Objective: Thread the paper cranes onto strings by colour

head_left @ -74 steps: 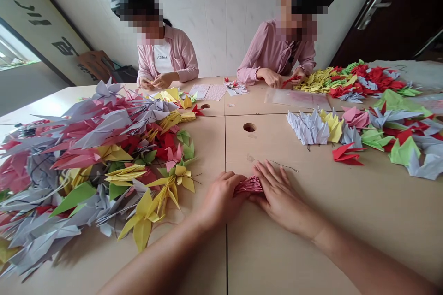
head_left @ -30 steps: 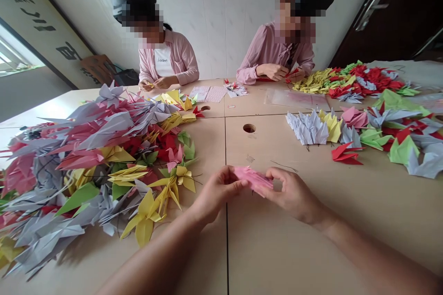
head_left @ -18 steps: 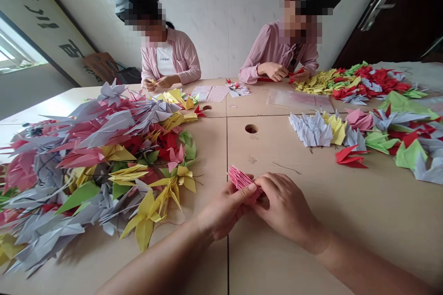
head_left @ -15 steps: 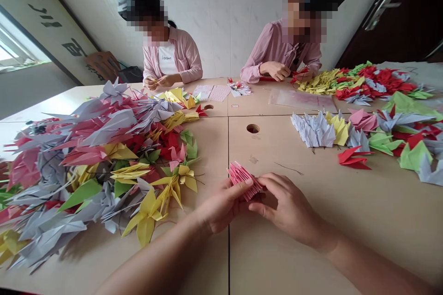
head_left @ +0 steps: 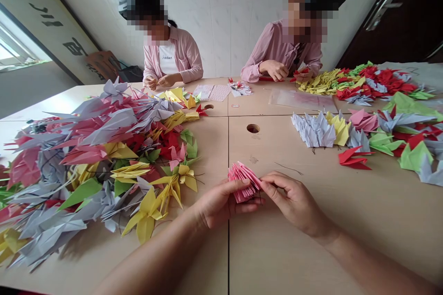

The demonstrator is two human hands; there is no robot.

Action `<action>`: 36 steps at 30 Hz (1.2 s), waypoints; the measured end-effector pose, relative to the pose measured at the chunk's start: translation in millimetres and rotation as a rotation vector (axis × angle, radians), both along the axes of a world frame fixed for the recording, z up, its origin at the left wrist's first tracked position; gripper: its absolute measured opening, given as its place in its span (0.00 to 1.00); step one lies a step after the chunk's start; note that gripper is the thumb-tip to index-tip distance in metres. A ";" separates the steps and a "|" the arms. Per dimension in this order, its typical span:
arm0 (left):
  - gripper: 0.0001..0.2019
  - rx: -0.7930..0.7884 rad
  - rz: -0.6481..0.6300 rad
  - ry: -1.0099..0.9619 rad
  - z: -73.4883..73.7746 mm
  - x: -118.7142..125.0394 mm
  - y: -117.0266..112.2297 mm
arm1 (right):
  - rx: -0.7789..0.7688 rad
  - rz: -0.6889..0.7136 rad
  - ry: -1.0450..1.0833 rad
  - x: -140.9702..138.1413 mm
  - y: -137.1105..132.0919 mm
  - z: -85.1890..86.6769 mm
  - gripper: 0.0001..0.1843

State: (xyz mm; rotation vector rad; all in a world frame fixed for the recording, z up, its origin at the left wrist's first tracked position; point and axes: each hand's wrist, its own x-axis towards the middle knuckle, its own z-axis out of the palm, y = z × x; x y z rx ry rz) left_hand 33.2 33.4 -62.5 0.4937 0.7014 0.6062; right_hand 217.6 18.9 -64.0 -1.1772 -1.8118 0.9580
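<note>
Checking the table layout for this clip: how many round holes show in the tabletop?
2. One round hole lies near the table's middle, beyond the pink paper stack that both hands hold. The other hole sits farther back by the left paper pile, which may hide more.

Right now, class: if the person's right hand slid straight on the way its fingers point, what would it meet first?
The right hand points left, so it would first meet the pink folded stack, which its fingers already touch, then probably the left hand.
</note>
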 end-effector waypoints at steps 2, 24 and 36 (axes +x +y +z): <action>0.11 -0.005 0.013 0.003 -0.7 -0.4 0.4 | 0.033 -0.052 -0.036 1.3 1.0 -1.7 0.14; 0.12 0.062 0.040 0.120 -2.1 2.3 -1.8 | 0.055 -0.047 -0.173 -0.5 -3.3 1.2 0.07; 0.18 0.237 -0.043 0.107 -0.2 3.8 -3.5 | -0.004 -0.039 -0.273 -2.9 -5.3 2.9 0.07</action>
